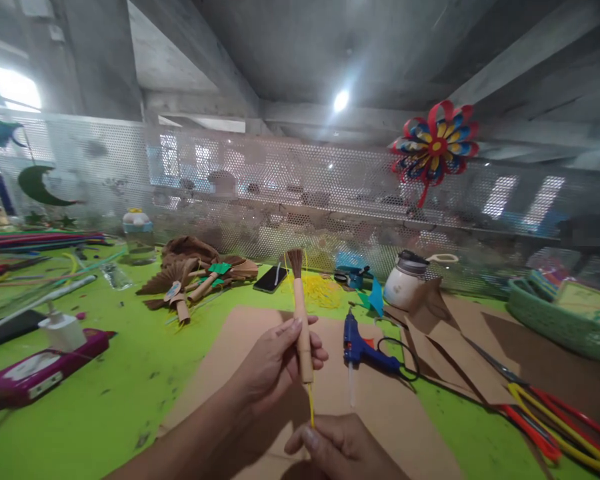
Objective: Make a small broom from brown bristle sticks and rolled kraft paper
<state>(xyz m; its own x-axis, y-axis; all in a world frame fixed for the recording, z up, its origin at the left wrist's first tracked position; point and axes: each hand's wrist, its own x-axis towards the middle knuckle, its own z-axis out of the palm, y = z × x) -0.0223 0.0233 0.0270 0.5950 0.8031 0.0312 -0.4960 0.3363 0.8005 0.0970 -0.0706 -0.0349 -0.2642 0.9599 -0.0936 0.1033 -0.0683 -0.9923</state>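
My left hand (275,350) is wrapped round a pale tan tube (303,333), held nearly upright over a sheet of brown paper (240,340). A tuft of brown bristle-like strips (295,261) fans out of the tube's top, with thin yellow strands beside it. From the lower end of the tube comes a yellow cord (311,403). My right hand (340,443) pinches that cord between thumb and fingers, close below the tube. To the right of the tube, a blue glue gun (367,350) lies on the brown paper.
On the green table (130,373), a purple power strip (47,367) with a white plug is at left. Folded brown-paper pieces (185,287), a phone (270,279) and yellow strands (323,291) lie behind. Right are a jar (405,283), scissors (545,413) and a green basket (563,320).
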